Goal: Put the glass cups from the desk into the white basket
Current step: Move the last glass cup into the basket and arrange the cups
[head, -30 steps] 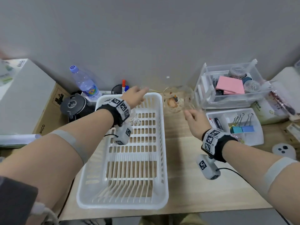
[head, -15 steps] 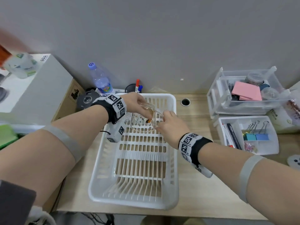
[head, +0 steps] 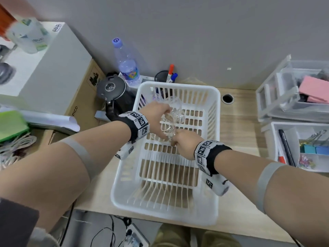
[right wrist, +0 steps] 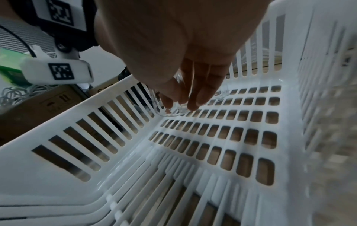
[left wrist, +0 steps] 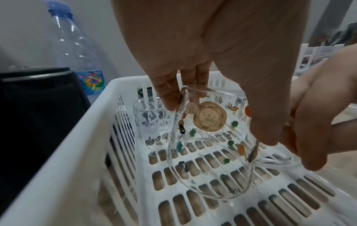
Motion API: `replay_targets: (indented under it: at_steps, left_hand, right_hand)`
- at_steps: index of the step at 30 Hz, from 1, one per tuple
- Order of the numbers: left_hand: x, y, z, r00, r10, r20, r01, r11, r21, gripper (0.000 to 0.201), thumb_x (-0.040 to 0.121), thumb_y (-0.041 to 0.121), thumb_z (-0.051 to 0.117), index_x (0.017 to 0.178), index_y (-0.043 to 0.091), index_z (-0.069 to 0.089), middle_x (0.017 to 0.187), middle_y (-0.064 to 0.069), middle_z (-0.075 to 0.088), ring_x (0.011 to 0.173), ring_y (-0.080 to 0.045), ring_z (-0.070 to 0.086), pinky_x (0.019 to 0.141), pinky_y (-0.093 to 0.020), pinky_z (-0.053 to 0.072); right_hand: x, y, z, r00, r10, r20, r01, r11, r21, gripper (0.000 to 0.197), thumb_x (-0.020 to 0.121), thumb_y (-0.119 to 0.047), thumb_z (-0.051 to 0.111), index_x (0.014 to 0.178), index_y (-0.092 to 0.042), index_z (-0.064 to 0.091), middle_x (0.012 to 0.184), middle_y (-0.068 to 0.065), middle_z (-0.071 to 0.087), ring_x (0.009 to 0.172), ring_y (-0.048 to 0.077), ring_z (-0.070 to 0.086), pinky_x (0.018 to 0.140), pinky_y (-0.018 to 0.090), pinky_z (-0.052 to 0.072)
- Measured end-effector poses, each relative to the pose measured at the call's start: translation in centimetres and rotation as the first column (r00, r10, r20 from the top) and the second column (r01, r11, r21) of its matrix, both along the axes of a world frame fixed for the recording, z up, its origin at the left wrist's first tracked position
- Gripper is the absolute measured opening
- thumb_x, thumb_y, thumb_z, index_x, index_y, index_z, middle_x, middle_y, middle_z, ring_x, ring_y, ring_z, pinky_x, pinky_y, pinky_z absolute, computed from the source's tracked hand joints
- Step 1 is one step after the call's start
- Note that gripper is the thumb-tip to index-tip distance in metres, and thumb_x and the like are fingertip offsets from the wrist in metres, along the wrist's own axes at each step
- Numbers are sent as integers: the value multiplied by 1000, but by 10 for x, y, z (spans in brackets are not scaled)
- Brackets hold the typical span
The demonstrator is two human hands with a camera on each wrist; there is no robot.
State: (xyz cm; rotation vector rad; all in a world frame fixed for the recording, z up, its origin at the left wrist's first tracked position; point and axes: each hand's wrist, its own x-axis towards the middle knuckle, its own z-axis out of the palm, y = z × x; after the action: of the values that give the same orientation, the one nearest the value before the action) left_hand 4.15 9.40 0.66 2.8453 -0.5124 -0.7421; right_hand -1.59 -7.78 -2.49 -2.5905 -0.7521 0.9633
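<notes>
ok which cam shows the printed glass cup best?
Left wrist: the printed glass cup fills mid-frame, decals sharp, gripped by the left hand above the white basket floor. Head view shows it small, mostly hidden between both hands. Right wrist shows only a sliver of glass behind the right hand.

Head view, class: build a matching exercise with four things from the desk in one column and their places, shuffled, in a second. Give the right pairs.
Things
1. patterned glass cup
2. water bottle
3. pink notepad
4. binder clips

Places
A. clear drawer unit, far right
B. behind the white basket's far left corner
C. held over the basket by both hands
D. open white tray, right

Pairs: 1-C, 2-B, 3-A, 4-D
</notes>
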Motion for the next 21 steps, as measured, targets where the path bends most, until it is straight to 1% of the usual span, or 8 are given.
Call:
replay_targets:
  at_steps: [3,7,10,12,13,14,17,21]
  left_hand:
    - [1,5,-5,1000,-8,22,7,1000,25,95,50,54,92,128,16,53,120,-2,59,104,-20,53,84,-28,42]
    - [1,9,-14,998,-27,55,22,996,89,96,47,61,90,123,16,51,114,-2,49,95,-17,46,80,-29,41]
    - [0,11,-21,995,-29,91,16,991,136,95,48,66,86,119,15,51,112,-2,48,96,-20,48,81,-32,44]
    - [1,12,-24,994,-38,99,21,986,166,94,50,67,85,120,13,51,113,-4,49,99,-22,49,85,-34,44]
    - [2,12,-24,995,-43,94,26,984,178,94,52,66,85,121,13,51,114,-5,49,100,-22,49,86,-34,43]
    - [3,12,-25,995,-47,85,31,982,185,93,53,64,86,122,12,50,115,-5,49,101,-22,48,86,-34,43]
    - [7,12,-25,996,-67,54,54,978,203,91,58,52,90,127,12,48,119,-6,46,105,-23,47,86,-34,46]
    - [4,12,-27,995,-85,49,70,966,249,83,61,38,91,126,12,46,122,-9,43,108,-26,48,82,-33,47]
  right_hand:
    - [3,6,-2,1000,5,-7,-5,999,-33,37,92,0,49,119,-14,70,122,8,55,107,29,58,92,41,50]
    - [8,16,-7,1000,-11,-21,9,997,-80,32,90,-2,53,114,-11,71,122,8,56,101,29,61,89,43,54]
    - [12,20,-13,999,-20,-28,17,993,-116,33,90,-4,51,119,-8,67,124,10,51,100,28,59,90,42,53]
    - [14,22,-16,999,-27,-25,23,991,-133,30,91,-4,51,118,-6,64,123,11,49,93,26,56,86,39,53]
    - [14,24,-18,999,-32,-24,29,991,-134,29,91,-3,51,118,-6,63,123,11,49,91,25,54,85,38,53]
    - [15,25,-21,999,-39,-29,35,991,-126,31,91,-3,51,120,-6,63,123,10,49,94,26,55,86,38,53]
    - [14,29,-29,996,-60,-71,56,996,-70,38,91,-4,54,127,-10,63,129,9,49,109,28,57,94,40,51]
    - [13,32,-33,991,-55,-119,49,998,-47,41,92,-4,54,132,-12,61,136,10,48,115,30,56,97,41,51]
